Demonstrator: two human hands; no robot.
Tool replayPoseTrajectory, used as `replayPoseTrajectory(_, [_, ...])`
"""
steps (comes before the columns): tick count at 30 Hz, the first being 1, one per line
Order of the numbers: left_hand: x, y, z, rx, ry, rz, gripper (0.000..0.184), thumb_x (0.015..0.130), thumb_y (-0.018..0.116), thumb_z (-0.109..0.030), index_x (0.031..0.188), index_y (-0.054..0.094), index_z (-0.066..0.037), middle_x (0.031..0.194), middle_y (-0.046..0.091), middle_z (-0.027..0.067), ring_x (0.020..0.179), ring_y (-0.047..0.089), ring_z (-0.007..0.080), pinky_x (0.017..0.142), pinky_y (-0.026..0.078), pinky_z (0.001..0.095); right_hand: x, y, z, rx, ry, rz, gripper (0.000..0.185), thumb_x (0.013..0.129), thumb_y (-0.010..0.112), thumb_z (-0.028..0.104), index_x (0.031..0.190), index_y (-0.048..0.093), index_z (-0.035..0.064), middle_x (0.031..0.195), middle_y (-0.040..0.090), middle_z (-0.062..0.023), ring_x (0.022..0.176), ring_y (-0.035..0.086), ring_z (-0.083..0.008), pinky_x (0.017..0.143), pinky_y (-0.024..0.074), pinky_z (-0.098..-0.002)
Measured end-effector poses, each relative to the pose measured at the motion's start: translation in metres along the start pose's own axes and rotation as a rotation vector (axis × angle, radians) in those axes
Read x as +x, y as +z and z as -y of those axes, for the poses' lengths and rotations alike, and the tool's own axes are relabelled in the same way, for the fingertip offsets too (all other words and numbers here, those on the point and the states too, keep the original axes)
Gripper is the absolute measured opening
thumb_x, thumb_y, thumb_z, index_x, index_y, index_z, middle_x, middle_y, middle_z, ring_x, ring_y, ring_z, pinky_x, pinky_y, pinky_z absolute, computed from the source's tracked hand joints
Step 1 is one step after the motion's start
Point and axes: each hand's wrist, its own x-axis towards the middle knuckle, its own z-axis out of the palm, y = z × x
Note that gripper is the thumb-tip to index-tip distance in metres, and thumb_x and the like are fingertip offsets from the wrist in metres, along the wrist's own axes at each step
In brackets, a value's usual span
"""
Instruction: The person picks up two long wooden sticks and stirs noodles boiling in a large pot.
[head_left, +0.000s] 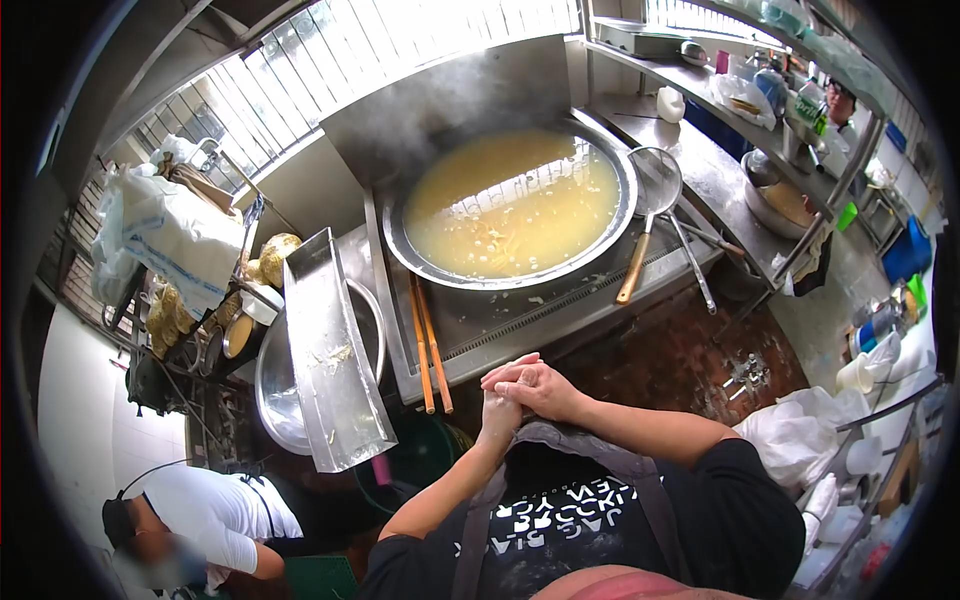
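The person's right hand (548, 390) was clasped over the left hand (497, 406), its fingers together; how the left fingers lay could not be told. On the far side sat a wide pan (490, 284) of broth (510, 220), long chopsticks (435, 350) at its near left.

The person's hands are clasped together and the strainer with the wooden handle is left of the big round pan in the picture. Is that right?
Not quite: the strainer is right of the pan, as the head view shows. The hands are clasped together, as you said.
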Motion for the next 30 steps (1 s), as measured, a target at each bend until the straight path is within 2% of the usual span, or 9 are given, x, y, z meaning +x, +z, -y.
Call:
replayPoseTrajectory(9, [-0.007, -0.002, 0.008, -0.113, -0.046, -0.012, 0.036, 0.104, 0.060, -0.020, 0.130, 0.059, 0.005, 0.122, 0.065, 0.0112, 0.109, 0.063, 0.0170, 0.094, 0.052, 0.0287, -0.004, 0.000, -0.001, 0.026, 0.022, 0.009, 0.024, 0.099, 0.060, 0.017, 0.110, 0.074, -0.0005, 0.113, 0.073, -0.0093, 0.105, 0.066, -0.0167, 0.096, 0.0500, -0.0305])
replayPoseTrajectory(13, [-0.010, 0.000, 0.005, 0.136, 0.070, -0.017, 0.036, 0.104, 0.061, -0.021, 0.130, 0.059, 0.005, 0.120, 0.065, 0.0110, 0.108, 0.063, 0.0172, 0.093, 0.053, 0.0288, -0.005, 0.001, -0.001, -0.004, -0.023, 0.002, 0.025, 0.099, 0.061, 0.018, 0.109, 0.074, -0.0005, 0.112, 0.073, -0.0088, 0.104, 0.066, -0.0158, 0.094, 0.0509, -0.0303])
replayPoseTrajectory(16, [-0.013, 0.008, -0.006, 0.279, 0.150, 0.007, 0.036, 0.104, 0.061, -0.021, 0.130, 0.059, 0.004, 0.120, 0.065, 0.0106, 0.107, 0.064, 0.0169, 0.092, 0.053, 0.0286, -0.006, 0.000, -0.001, 0.024, 0.044, 0.049, 0.023, 0.099, 0.058, 0.012, 0.111, 0.072, -0.0016, 0.117, 0.068, -0.0124, 0.111, 0.063, -0.0207, 0.099, 0.0492, -0.0345])
replayPoseTrajectory(20, [-0.018, 0.005, -0.012, 0.404, 0.171, 0.032, 0.036, 0.103, 0.062, -0.021, 0.130, 0.059, 0.004, 0.118, 0.065, 0.0096, 0.105, 0.064, 0.0162, 0.090, 0.054, 0.0279, -0.009, 0.003, 0.002, 0.013, 0.021, 0.009, 0.025, 0.099, 0.061, 0.019, 0.110, 0.074, -0.0003, 0.109, 0.073, -0.0082, 0.103, 0.066, -0.0161, 0.095, 0.0502, -0.0303])
replayPoseTrajectory(23, [-0.023, 0.015, -0.019, 0.300, 0.096, -0.009, 0.036, 0.103, 0.062, -0.020, 0.131, 0.060, 0.002, 0.117, 0.065, 0.0085, 0.103, 0.064, 0.0154, 0.087, 0.054, 0.0272, -0.008, 0.003, 0.007, 0.022, 0.050, 0.024, 0.026, 0.099, 0.061, 0.019, 0.111, 0.073, 0.0000, 0.111, 0.073, -0.0081, 0.105, 0.066, -0.0159, 0.096, 0.0499, -0.0302])
replayPoseTrajectory(25, [-0.020, 0.010, -0.021, 0.035, 0.056, 0.046, 0.036, 0.103, 0.062, -0.021, 0.131, 0.060, 0.001, 0.115, 0.065, 0.0074, 0.102, 0.064, 0.0147, 0.085, 0.055, 0.0266, -0.007, 0.005, 0.007, 0.024, 0.067, 0.018, 0.026, 0.099, 0.061, 0.020, 0.113, 0.073, 0.0003, 0.114, 0.072, -0.0080, 0.106, 0.065, -0.0158, 0.097, 0.0499, -0.0301])
replayPoseTrajectory(28, [-0.021, 0.011, -0.022, 0.050, 0.068, 0.025, 0.036, 0.103, 0.062, -0.020, 0.131, 0.060, 0.001, 0.115, 0.065, 0.0074, 0.102, 0.064, 0.0145, 0.085, 0.055, 0.0264, -0.008, 0.005, 0.007, 0.044, 0.072, 0.035, 0.027, 0.100, 0.061, 0.020, 0.113, 0.073, 0.0006, 0.117, 0.071, -0.0081, 0.109, 0.065, -0.0161, 0.098, 0.0497, -0.0306])
replayPoseTrajectory(30, [-0.022, 0.013, -0.023, 0.064, 0.063, 0.024, 0.035, 0.103, 0.062, -0.020, 0.131, 0.060, 0.001, 0.116, 0.065, 0.0073, 0.102, 0.064, 0.0143, 0.085, 0.055, 0.0262, -0.006, 0.006, 0.002, -0.002, 0.004, 0.029, 0.027, 0.100, 0.060, 0.020, 0.113, 0.073, 0.0005, 0.117, 0.071, -0.0080, 0.109, 0.065, -0.0165, 0.098, 0.0496, -0.0308])
